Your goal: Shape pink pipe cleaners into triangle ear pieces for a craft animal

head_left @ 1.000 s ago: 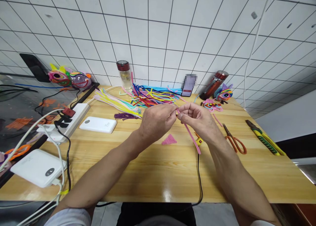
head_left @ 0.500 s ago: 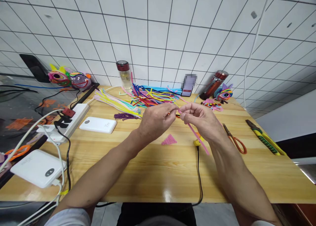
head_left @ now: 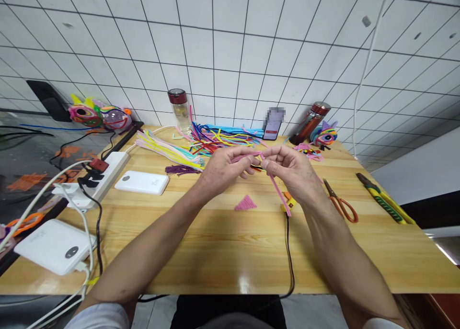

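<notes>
Both hands meet above the middle of the table around a pink pipe cleaner (head_left: 278,194). My left hand (head_left: 226,168) pinches one stretch of it between thumb and fingers. My right hand (head_left: 285,165) grips it close by, near a bend at the fingertips, and its free end slants down toward the table. Below the hands lies a flat pink triangle (head_left: 246,203) of pipe cleaner rows. Beneath the dangling end sits a yellow tool (head_left: 289,203) with a black cord. Behind the hands is a pile of colourful pipe cleaners (head_left: 223,136).
Scissors (head_left: 340,202) and green-yellow pliers (head_left: 381,198) lie at right. White power banks (head_left: 141,182) and a power strip (head_left: 104,178) with cables occupy the left. A glass bottle (head_left: 179,109), a phone (head_left: 273,125) and a red thermos (head_left: 311,123) stand along the tiled wall.
My left hand has turned and its fingers have opened out somewhat, so a stretch of pink pipe cleaner shows along it. The dangling end has swung left and hangs more steeply.
</notes>
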Demonstrator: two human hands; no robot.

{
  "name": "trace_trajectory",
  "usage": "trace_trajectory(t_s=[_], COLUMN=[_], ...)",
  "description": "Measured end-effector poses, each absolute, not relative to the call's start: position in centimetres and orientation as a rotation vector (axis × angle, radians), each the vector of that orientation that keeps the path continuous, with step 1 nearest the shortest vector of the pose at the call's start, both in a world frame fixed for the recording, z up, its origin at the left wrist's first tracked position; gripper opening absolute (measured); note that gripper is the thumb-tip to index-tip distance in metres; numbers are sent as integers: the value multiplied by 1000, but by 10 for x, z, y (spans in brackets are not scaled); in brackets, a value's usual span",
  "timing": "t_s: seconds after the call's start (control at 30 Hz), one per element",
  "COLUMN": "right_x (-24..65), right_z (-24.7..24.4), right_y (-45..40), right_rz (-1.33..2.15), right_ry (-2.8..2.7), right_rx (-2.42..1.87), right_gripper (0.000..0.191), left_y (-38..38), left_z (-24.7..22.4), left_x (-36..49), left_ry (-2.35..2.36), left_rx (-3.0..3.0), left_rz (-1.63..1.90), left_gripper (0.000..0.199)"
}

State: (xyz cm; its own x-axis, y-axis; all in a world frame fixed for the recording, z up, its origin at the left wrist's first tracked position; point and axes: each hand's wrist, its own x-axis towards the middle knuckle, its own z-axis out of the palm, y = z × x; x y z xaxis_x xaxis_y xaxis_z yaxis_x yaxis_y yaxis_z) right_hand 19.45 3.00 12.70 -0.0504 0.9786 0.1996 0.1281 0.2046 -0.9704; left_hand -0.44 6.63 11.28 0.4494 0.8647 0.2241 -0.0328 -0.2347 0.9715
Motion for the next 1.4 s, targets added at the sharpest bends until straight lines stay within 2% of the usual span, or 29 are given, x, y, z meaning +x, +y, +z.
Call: trace_trajectory(t_s=[0.17, 0.3, 0.43, 0.63, 0.97, 1.2, 1.4], right_x=[196, 197, 199, 202, 203, 198, 198], right_z=[122, 121, 120, 120, 119, 116, 123], right_y=[33, 35, 38, 39, 41, 41, 37], right_rz=[1036, 979, 934, 967, 1091, 1046, 1058], right_ry=[-1389, -1380, -1383, -1391, -1302, -1359, -1440], right_rx=[-1113, -1123, -1140, -1139, -1090, -1104, -1121], right_gripper=[44, 42, 40, 41, 35, 35, 28], left_y=[68, 70, 73, 74, 73, 74, 78], left_z=[113, 114, 113, 114, 114, 106, 98], left_x=[-4, -7, -11, -13, -13, -7, -3], left_ry=[678, 783, 860, 651, 588, 637, 577], left_rx=[1344, 1472, 1669, 1387, 1316, 1380, 1392], left_rz=[924, 944, 856, 683, 626, 719, 780], left_gripper=[46, 58, 42, 48, 41, 62, 61])
